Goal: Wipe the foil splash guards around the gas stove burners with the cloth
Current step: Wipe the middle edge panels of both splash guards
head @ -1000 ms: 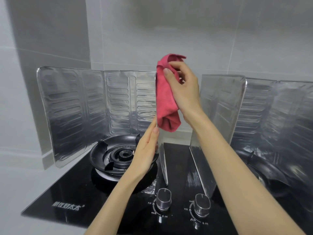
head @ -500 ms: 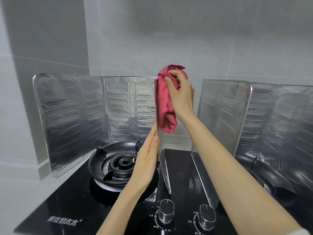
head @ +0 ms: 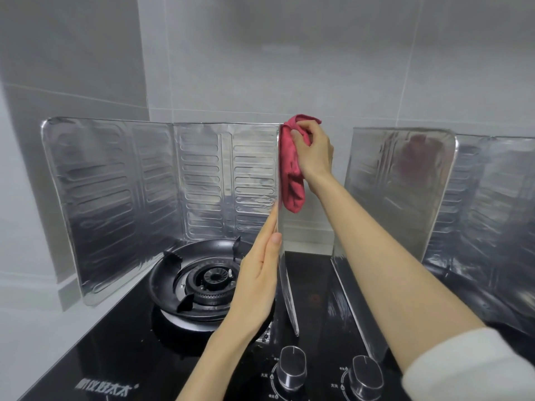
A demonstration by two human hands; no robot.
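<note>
Red cloth [head: 291, 175] was bunched in the curled fingers [head: 299, 134] of my right hand [head: 315, 157]. Thumb and fingertips pinched it against the top corner of the side panel [head: 288, 299] of the left guard [head: 115, 192], and its loose end hung down the panel's outer face. A second earlier more of the cloth had stood above the top edge. It had since come down a little onto the corner, but the hand had barely travelled along the foil, so I judged the stroke down this panel was only beginning.

My left hand [head: 257, 282] had kept its place. Its fingers were straight and pressed together, laid flat against the burner side of the same panel, bracing the thin sheet against the wipe. Just beyond it sat the left burner [head: 212, 277], inside the guard's folds.

The right guard [head: 396, 180] stood apart across a strip of the black glass surface [head: 312, 285]. Neither hand touched it, and a red blur of the cloth showed in its foil. Two knobs [head: 292, 369] sat at the front edge. By my reckoning much of the wiping was still to do.
</note>
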